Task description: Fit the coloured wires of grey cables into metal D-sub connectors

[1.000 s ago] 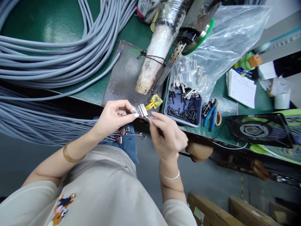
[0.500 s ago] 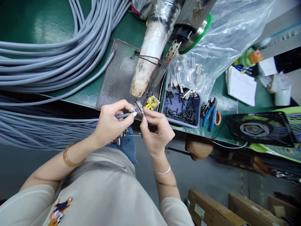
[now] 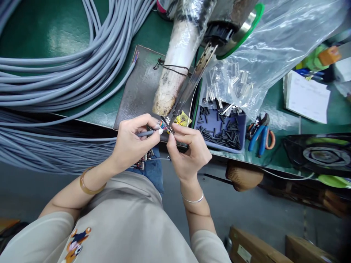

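Observation:
My left hand (image 3: 134, 140) pinches the end of a grey cable (image 3: 145, 133), with thin coloured wires (image 3: 162, 125) fanning from it. My right hand (image 3: 190, 149) grips a small multi-pin connector (image 3: 168, 122) by its lower end, and the wires meet its pin side. Right over the connector is the dark tip of a soldering iron (image 3: 193, 80); whether they touch I cannot tell. Beside the iron slants a white wrapped tube (image 3: 175, 54) with a scorched end. A yellow piece (image 3: 182, 119) lies behind my right fingers.
Coiled grey cables (image 3: 109, 73) cover the bench's left, and more hang below its edge. To the right are a purple tray (image 3: 219, 145) of black sleeves and bagged connectors, blue-handled pliers (image 3: 262, 140), a paper pad (image 3: 307, 96) and a black fan (image 3: 326, 155). Wired connectors (image 3: 141, 164) rest on my lap.
The connector has come up under the iron's tip, where before it sat clear below it. Both hands keep their hold, and the view has shifted slightly.

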Action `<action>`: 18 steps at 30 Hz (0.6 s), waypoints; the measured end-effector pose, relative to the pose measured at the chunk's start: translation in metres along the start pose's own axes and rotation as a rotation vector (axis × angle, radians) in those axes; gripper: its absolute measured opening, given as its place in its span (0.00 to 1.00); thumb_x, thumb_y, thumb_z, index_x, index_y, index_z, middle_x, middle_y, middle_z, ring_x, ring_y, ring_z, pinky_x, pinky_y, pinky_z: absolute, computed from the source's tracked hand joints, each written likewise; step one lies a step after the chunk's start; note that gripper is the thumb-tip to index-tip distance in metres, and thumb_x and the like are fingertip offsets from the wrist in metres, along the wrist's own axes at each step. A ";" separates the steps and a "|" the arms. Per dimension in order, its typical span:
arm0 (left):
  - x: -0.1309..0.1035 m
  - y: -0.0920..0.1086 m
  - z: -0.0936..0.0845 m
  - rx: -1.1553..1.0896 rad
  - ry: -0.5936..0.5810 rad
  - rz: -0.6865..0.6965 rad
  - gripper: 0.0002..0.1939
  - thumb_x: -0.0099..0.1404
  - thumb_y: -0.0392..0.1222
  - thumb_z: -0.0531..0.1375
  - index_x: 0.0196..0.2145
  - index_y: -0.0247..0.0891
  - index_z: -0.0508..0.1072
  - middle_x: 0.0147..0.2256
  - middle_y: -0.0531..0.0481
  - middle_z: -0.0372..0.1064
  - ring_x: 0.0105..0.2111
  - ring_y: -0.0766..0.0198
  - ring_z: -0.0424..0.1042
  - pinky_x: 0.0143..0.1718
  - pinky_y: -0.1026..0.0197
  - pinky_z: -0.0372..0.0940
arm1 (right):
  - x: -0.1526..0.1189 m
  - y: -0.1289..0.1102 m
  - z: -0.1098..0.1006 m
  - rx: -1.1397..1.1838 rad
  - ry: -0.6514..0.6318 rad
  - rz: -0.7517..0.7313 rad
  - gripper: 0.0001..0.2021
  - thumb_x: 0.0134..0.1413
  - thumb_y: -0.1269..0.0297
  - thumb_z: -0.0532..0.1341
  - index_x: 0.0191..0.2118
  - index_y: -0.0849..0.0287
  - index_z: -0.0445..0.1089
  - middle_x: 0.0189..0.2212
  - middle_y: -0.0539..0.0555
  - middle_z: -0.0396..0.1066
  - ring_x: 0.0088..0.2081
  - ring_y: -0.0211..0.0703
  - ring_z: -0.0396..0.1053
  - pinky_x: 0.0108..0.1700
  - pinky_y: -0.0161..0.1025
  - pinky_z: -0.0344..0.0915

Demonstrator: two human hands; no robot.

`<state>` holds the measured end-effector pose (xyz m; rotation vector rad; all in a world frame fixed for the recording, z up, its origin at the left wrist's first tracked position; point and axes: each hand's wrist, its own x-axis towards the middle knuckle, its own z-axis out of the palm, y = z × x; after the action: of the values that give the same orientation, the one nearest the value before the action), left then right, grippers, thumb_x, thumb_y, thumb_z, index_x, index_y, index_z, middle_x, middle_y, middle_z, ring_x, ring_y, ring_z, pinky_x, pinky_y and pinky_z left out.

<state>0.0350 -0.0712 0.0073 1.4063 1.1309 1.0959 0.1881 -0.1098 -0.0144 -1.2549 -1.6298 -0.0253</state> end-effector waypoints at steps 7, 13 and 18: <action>0.001 0.004 -0.003 -0.032 0.011 -0.006 0.05 0.57 0.38 0.67 0.27 0.36 0.74 0.30 0.49 0.76 0.27 0.70 0.71 0.24 0.71 0.63 | 0.003 -0.002 -0.002 0.013 -0.008 -0.001 0.10 0.56 0.75 0.68 0.36 0.52 0.70 0.43 0.52 0.82 0.41 0.43 0.81 0.40 0.40 0.80; 0.000 0.003 -0.003 -0.033 -0.010 -0.032 0.05 0.57 0.36 0.66 0.26 0.36 0.73 0.30 0.50 0.76 0.26 0.71 0.71 0.23 0.71 0.62 | -0.001 -0.002 -0.002 0.003 -0.045 0.014 0.10 0.56 0.75 0.68 0.34 0.53 0.68 0.43 0.53 0.82 0.40 0.42 0.81 0.40 0.38 0.82; -0.002 0.005 -0.001 0.001 -0.018 -0.019 0.05 0.58 0.35 0.65 0.26 0.36 0.72 0.30 0.50 0.76 0.27 0.70 0.71 0.24 0.70 0.62 | 0.000 -0.002 -0.003 -0.015 -0.033 0.008 0.09 0.56 0.74 0.69 0.34 0.54 0.70 0.42 0.52 0.82 0.39 0.41 0.81 0.40 0.38 0.80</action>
<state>0.0340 -0.0729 0.0121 1.4007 1.1299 1.0671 0.1890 -0.1122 -0.0118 -1.2792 -1.6551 -0.0115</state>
